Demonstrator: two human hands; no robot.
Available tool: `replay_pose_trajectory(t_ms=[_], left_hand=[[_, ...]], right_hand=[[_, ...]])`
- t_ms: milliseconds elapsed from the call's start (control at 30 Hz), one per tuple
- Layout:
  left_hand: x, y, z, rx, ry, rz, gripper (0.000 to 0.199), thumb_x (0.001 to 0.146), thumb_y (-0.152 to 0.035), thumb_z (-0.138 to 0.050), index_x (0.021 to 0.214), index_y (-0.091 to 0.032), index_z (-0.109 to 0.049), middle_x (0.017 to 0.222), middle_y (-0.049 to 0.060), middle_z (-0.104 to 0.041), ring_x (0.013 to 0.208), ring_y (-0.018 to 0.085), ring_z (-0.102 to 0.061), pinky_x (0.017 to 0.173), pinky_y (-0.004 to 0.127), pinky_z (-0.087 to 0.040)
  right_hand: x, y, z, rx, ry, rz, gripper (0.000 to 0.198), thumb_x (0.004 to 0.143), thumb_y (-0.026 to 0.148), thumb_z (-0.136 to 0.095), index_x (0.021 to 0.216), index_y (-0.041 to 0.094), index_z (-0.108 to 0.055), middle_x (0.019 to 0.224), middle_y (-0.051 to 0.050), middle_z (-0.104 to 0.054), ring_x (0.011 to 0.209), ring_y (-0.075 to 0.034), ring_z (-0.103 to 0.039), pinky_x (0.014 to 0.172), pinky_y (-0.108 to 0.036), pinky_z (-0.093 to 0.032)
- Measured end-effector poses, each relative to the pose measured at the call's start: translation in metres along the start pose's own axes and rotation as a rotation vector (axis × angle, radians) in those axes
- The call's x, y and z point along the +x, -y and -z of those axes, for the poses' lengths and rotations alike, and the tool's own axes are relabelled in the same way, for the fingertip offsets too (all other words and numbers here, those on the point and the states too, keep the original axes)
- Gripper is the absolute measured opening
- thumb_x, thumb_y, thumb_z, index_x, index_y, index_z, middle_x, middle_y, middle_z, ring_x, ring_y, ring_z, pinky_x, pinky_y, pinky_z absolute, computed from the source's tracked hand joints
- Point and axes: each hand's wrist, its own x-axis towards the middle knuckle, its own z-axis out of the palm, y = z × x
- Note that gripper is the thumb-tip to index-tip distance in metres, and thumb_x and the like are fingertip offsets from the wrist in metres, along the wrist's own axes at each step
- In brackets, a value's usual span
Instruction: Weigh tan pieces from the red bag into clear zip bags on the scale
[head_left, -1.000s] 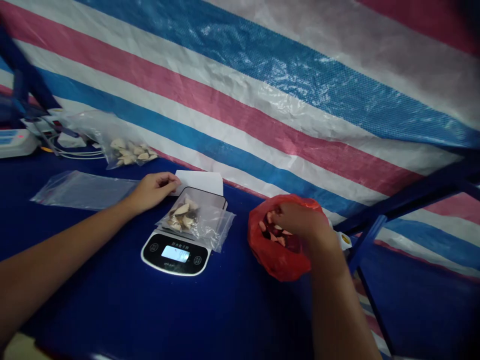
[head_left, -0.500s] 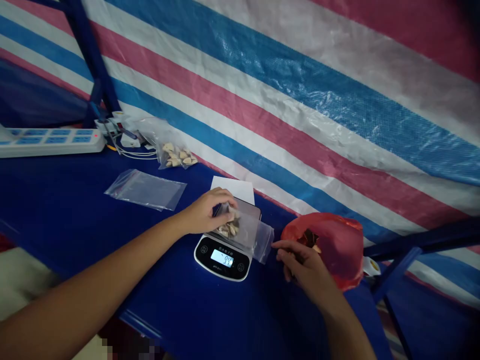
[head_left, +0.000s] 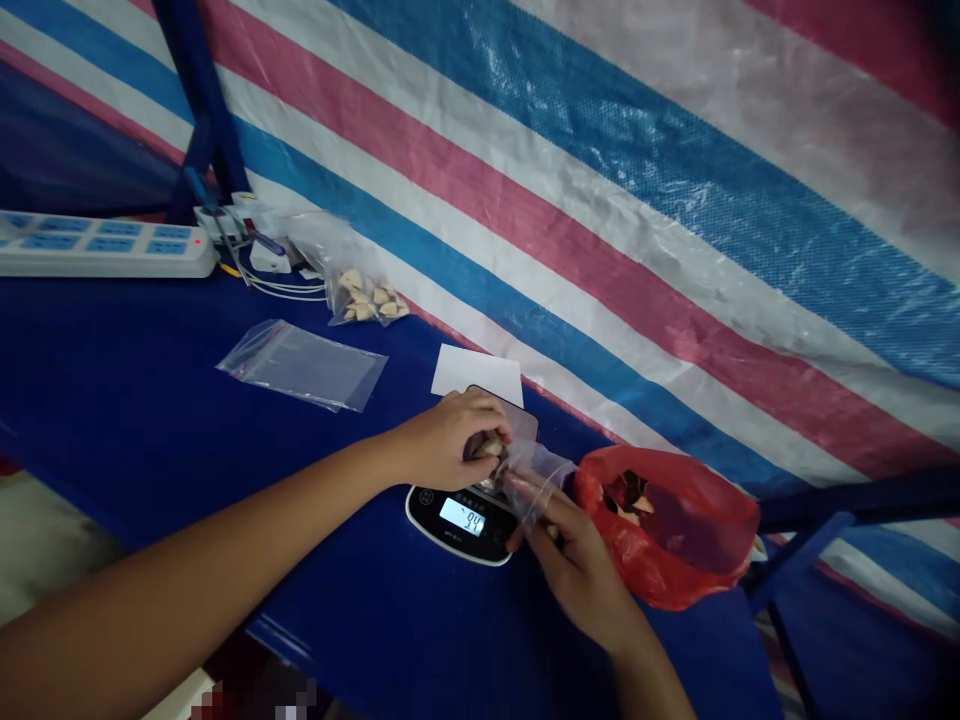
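My left hand (head_left: 465, 440) is closed around the filled end of a clear zip bag (head_left: 541, 465) over a kitchen scale (head_left: 469, 530). Pale and brown dried pieces (head_left: 491, 447) show through the plastic. At the bag's mouth is my right hand (head_left: 566, 550), its index finger stretched into the plastic. The other fingers are curled, and a small pale piece (head_left: 553, 532) shows among them. The scale's display is lit, its digits hard to read. Right of this hand stands an open red plastic bag (head_left: 690, 530) with dark and pale pieces (head_left: 630, 497) inside.
Flat clear zip bags (head_left: 315, 362) lie to the left on the blue table (head_left: 150, 400). Behind them are a bag of pale pieces (head_left: 367, 297), cables (head_left: 289, 290) and a power strip (head_left: 105, 245). White paper (head_left: 476, 372) lies behind the scale, near a striped tarpaulin (head_left: 562, 220).
My right hand has moved left from beside the bag to its mouth, with a finger now inside. The bag's filled end has been gathered up in my left hand. The view has shifted slightly.
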Motion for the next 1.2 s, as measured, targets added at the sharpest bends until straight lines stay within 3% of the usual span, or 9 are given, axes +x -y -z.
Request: replay_pose_trajectory(t_ms=[133,300,400,533,700,800,933,1067,1200], left_hand=[[0.001,0.004,0.001,-0.007,-0.017,-0.01,0.026,0.078,-0.016,-0.06,0.103,-0.022,-0.064,0.107,0.004,-0.064,0.108,0.024,-0.058,0.097,0.043,-0.043],[0.001,0.013,0.009,0.003,-0.066,0.001,0.025,0.078,-0.015,-0.061,0.102,-0.022,-0.065,0.099,0.004,-0.064,0.1,0.022,-0.058,0.092,0.04,-0.045],[-0.001,0.018,0.017,-0.047,-0.111,0.023,0.023,0.083,-0.021,-0.062,0.106,-0.022,-0.064,0.103,0.005,-0.064,0.099,0.02,-0.057,0.092,0.039,-0.046],[-0.003,0.023,0.026,-0.103,-0.162,0.056,0.022,0.084,-0.021,-0.062,0.106,-0.021,-0.064,0.109,0.005,-0.064,0.098,0.019,-0.057,0.091,0.038,-0.047],[-0.004,0.024,0.027,-0.096,-0.151,0.034,0.025,0.083,-0.019,-0.062,0.107,-0.022,-0.063,0.11,0.004,-0.063,0.104,0.02,-0.057,0.094,0.038,-0.046],[-0.004,0.021,0.026,-0.094,-0.116,0.011,0.025,0.083,-0.019,-0.063,0.108,-0.022,-0.063,0.111,0.005,-0.063,0.109,0.022,-0.056,0.098,0.04,-0.045],[-0.003,0.02,0.026,-0.089,-0.159,0.02,0.024,0.083,-0.018,-0.061,0.107,-0.021,-0.062,0.11,0.005,-0.063,0.103,0.02,-0.057,0.094,0.038,-0.047],[-0.003,0.021,0.025,-0.081,-0.164,0.017,0.023,0.084,-0.019,-0.06,0.107,-0.022,-0.063,0.109,0.005,-0.063,0.104,0.02,-0.057,0.094,0.038,-0.047],[-0.002,0.022,0.022,-0.056,-0.196,0.031,0.019,0.084,-0.019,-0.059,0.103,-0.021,-0.063,0.106,0.004,-0.064,0.102,0.02,-0.058,0.094,0.038,-0.047]], right_hand=[[-0.006,0.007,0.009,-0.071,-0.089,0.014,0.039,0.1,0.025,-0.05,0.137,0.035,-0.06,0.142,-0.007,-0.056,0.072,-0.01,-0.064,0.064,-0.025,-0.053],[-0.027,0.003,0.043,-0.237,-0.33,-0.022,0.023,0.097,0.03,-0.054,0.111,0.027,-0.073,0.124,-0.008,-0.068,0.057,-0.01,-0.063,0.058,-0.027,-0.053],[-0.036,-0.003,0.059,-0.263,-0.401,-0.059,0.021,0.094,0.033,-0.056,0.1,0.025,-0.074,0.107,-0.009,-0.074,0.064,-0.016,-0.068,0.062,-0.029,-0.055],[-0.034,-0.003,0.057,-0.151,-0.378,-0.109,0.022,0.092,0.037,-0.057,0.097,0.023,-0.073,0.102,-0.01,-0.075,0.061,-0.017,-0.068,0.059,-0.03,-0.054],[-0.023,0.003,0.036,-0.049,-0.228,-0.213,0.038,0.094,0.042,-0.054,0.122,0.02,-0.066,0.062,-0.003,-0.067,0.055,-0.016,-0.062,0.053,-0.026,-0.047],[-0.019,0.003,0.028,-0.004,-0.188,-0.221,0.04,0.093,0.045,-0.056,0.122,0.019,-0.064,0.062,-0.002,-0.067,0.052,-0.014,-0.057,0.05,-0.024,-0.042],[-0.016,-0.003,0.027,0.063,-0.259,-0.3,0.038,0.095,0.053,-0.055,0.11,0.02,-0.063,0.054,0.002,-0.059,0.044,-0.011,-0.048,0.043,-0.021,-0.035],[-0.014,-0.008,0.033,0.226,-0.299,-0.342,0.035,0.089,0.054,-0.064,0.099,0.021,-0.064,0.069,0.0,-0.062,0.044,-0.009,-0.045,0.037,-0.02,-0.027],[-0.012,-0.012,0.039,0.444,-0.375,-0.405,0.032,0.08,0.046,-0.071,0.101,0.022,-0.068,0.081,-0.002,-0.063,0.054,-0.011,-0.049,0.042,-0.022,-0.035]])
